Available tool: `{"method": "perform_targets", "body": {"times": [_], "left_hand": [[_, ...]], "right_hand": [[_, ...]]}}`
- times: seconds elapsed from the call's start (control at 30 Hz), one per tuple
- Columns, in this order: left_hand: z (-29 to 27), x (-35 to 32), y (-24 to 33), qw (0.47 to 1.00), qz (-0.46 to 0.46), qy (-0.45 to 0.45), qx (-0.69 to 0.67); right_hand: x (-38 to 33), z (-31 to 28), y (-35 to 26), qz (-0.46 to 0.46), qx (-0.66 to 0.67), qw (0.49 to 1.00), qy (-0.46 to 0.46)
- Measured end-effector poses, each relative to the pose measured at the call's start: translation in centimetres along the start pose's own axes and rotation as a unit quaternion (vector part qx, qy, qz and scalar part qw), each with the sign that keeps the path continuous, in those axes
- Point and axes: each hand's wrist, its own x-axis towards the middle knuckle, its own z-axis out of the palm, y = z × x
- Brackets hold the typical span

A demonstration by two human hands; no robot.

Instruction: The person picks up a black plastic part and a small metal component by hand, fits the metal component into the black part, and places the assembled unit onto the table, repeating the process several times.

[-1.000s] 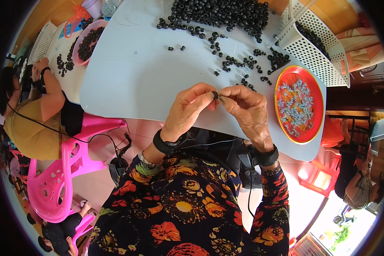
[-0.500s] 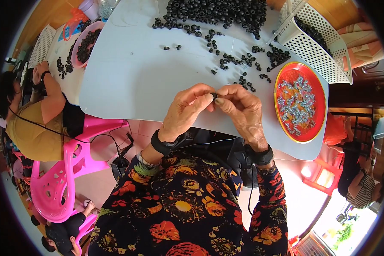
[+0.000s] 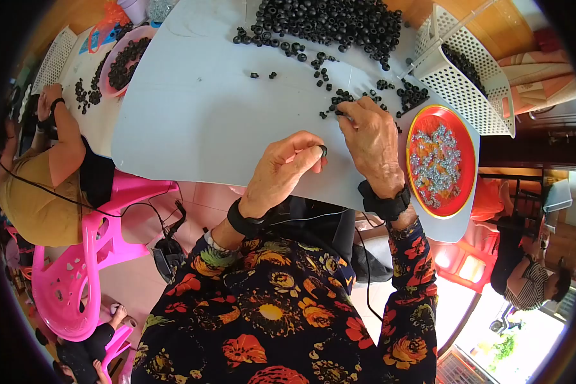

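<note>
Between thumb and fingers of my left hand (image 3: 281, 169), a small round black part (image 3: 323, 151) is pinched above the table's near edge. My right hand (image 3: 372, 137) reaches farther out, its thumb and fingertips close together over the scattered small black pieces (image 3: 340, 97). Whether a piece sits between those fingertips is hard to make out. At the far side lies a big heap of rounder black parts (image 3: 329, 24). To the right of my right hand, a red dish (image 3: 418, 185) with a yellow rim holds many small shiny, clear-silvery bits.
A white perforated basket (image 3: 451, 80) with black parts stands at the far right of the pale table (image 3: 192, 128). On the left, a pink bowl (image 3: 113, 91) of black parts sits near a seated person (image 3: 48, 173) on a pink chair (image 3: 64, 301). A cable runs below.
My right hand has let go of the black part held by both hands and moved away, up and right, to the loose pieces. My left hand keeps the part nearly in place.
</note>
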Motion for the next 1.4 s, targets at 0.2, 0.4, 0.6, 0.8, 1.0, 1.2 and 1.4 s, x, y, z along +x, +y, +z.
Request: {"method": "perform_targets", "body": {"times": [0.2, 0.4, 0.6, 0.8, 1.0, 1.2, 1.4], "left_hand": [[-0.1, 0.0, 0.0, 1.000, 0.011, -0.006, -0.006], [0.2, -0.1, 0.3, 1.000, -0.017, 0.012, 0.000], [0.1, -0.2, 0.3, 1.000, -0.027, 0.010, 0.013], [0.1, -0.2, 0.5, 0.995, -0.004, -0.012, 0.098], [0.4, -0.4, 0.7, 0.992, 0.002, -0.009, 0.124], [0.2, -0.3, 0.5, 0.995, 0.001, -0.047, 0.091], [0.3, -0.3, 0.3, 0.994, 0.018, -0.034, 0.101]], "right_hand": [[0.0, -0.3, -0.4, 0.008, 0.016, 1.000, -0.004], [-2.4, -2.0, -2.3, 0.110, 0.212, 0.971, -0.033], [-5.3, -0.7, -1.6, 0.178, 0.488, 0.852, -0.063], [-5.6, -0.7, -1.7, 0.173, 0.611, 0.772, -0.038], [-5.9, -0.3, -1.6, 0.170, 0.575, 0.798, -0.052], [-5.8, -0.5, -1.6, 0.172, 0.622, 0.760, -0.072], [-5.8, -0.6, -2.4, 0.177, 0.627, 0.758, -0.040]]}}
